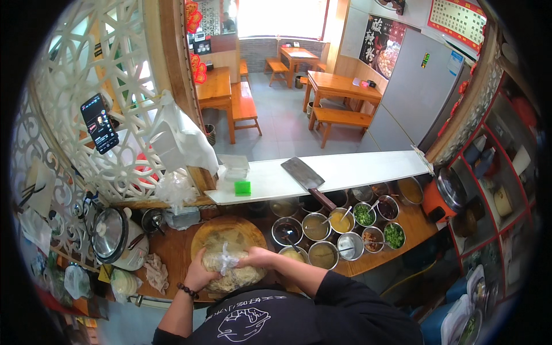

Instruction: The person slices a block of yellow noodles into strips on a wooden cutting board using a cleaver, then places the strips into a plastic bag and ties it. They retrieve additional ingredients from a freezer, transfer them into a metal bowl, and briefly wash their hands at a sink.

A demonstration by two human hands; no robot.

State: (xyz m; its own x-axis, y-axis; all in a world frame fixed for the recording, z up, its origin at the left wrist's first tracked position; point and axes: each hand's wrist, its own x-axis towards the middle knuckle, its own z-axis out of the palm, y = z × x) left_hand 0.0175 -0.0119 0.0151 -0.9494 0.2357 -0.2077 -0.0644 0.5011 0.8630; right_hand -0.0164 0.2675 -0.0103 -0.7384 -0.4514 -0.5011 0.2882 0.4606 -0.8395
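A clear plastic bag with a pale, lumpy filling (pixel 235 274), knotted at its top, rests against the near part of a round wooden chopping board (pixel 228 230). On the bag's left side lies my left hand (pixel 199 274), with a beaded bracelet at the wrist. My right hand (pixel 254 257) grips the bag from the right, close to the knot. What the filling is, I cannot tell. Beyond the board, a cleaver (pixel 304 172) lies on a white shelf (pixel 366 166), its handle sticking out over the near edge.
Several metal bowls of sauces and chopped greens (pixel 364 214) stand right of the board. To the left are a rice cooker (pixel 116 237) and a crumpled cloth (pixel 156 274). An orange pot (pixel 444 194) is at the right. A green box (pixel 242 188) sits on the shelf.
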